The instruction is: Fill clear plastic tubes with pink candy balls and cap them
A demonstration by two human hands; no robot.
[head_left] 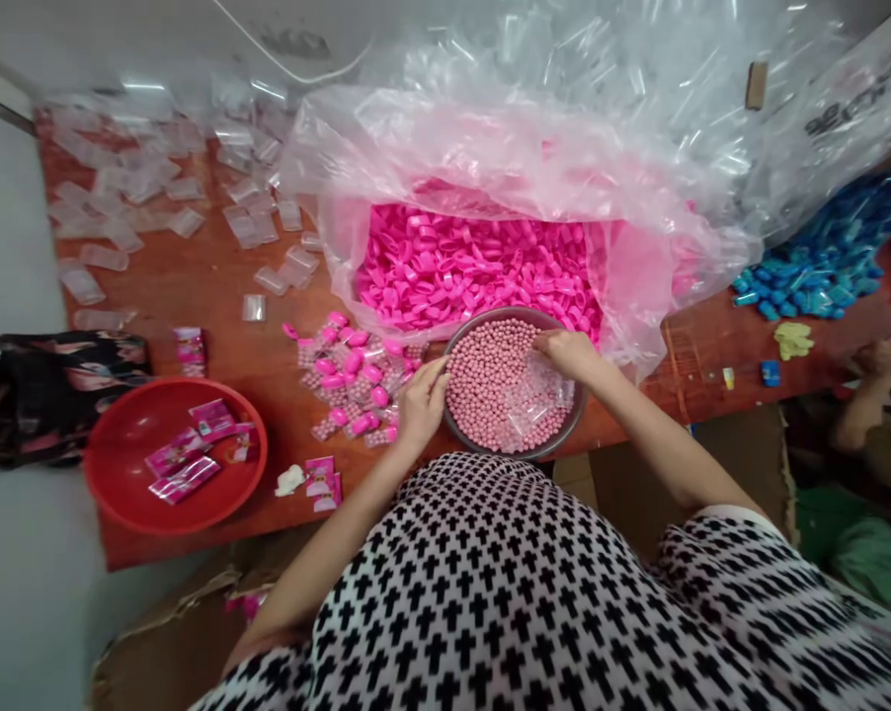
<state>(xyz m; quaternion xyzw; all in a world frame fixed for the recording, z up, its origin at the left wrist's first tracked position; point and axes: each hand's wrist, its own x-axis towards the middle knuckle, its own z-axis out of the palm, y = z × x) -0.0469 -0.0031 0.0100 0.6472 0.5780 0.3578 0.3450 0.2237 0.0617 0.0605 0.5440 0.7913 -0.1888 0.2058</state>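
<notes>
Against your black-and-white patterned top (505, 553), at the near edge of the desk (223, 272), sits a dark bowl (580, 407) filled with small pink beads (482, 380). Some clear plastic pieces (530, 410) lie on the beads toward its right side. Your left hand (425, 400) is at the bowl's left rim, thumb and forefinger drawn close together; you cannot tell from this view whether they grip anything. Your right hand (568, 354) is over the bowl's right side, fingers curled down toward the beads and clear pieces, and what it has hold of is hidden.

Off to your left, also near the front edge, is a red basin (215, 504) with shiny pink packets (185, 479) inside. Between it and your left hand, a small white crumpled scrap (289, 481) lies beside more packets.

Slightly farther out, just beyond your left hand, you have a pile of clear bead-filled containers with pink caps (353, 362). On your right is another person's hand (886, 360).

Behind the bowl, an open plastic bag (431, 168) holds bright pink pieces (475, 267). Clear containers (141, 178) are scattered at far left, and blue pieces (816, 276) are heaped at far right.
</notes>
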